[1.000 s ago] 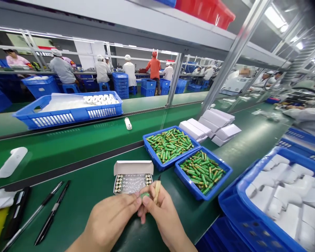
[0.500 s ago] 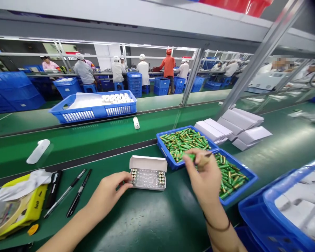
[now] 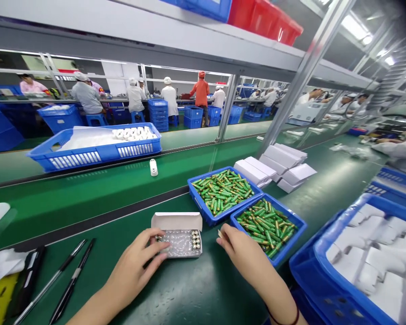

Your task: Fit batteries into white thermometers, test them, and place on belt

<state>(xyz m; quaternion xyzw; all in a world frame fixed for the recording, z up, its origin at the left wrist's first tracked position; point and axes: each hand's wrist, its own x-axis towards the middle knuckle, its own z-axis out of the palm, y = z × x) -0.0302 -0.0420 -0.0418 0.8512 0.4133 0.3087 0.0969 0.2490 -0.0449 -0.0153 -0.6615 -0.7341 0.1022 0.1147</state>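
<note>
A white cardboard box (image 3: 185, 251) with its lid flap (image 3: 176, 221) raised stands on the green bench. Inside lies a clear plastic bubble insert (image 3: 180, 239), and silver battery ends (image 3: 196, 239) show in rows at its right side. My left hand (image 3: 138, 257) reaches over the box's left end with fingers apart, partly covering more battery ends there. Right of the box, my right hand (image 3: 238, 246) is closed in a pinch; a small pale tip shows at the fingertips, its kind unclear. Beside it are two blue trays (image 3: 235, 220) of green batteries (image 3: 225, 189).
White folded boxes (image 3: 284, 167) are stacked behind the trays. A blue crate (image 3: 320, 257) of white parts stands at right. Pens (image 3: 72, 280) and a yellow container (image 3: 2, 298) lie at left. Beyond the dark rail, a white device (image 3: 153, 168) rests on the green belt.
My right hand has moved from above the battery trays left toward the box. My left hand has spread its fingers farther over the box's left end. The view has shifted right.
</note>
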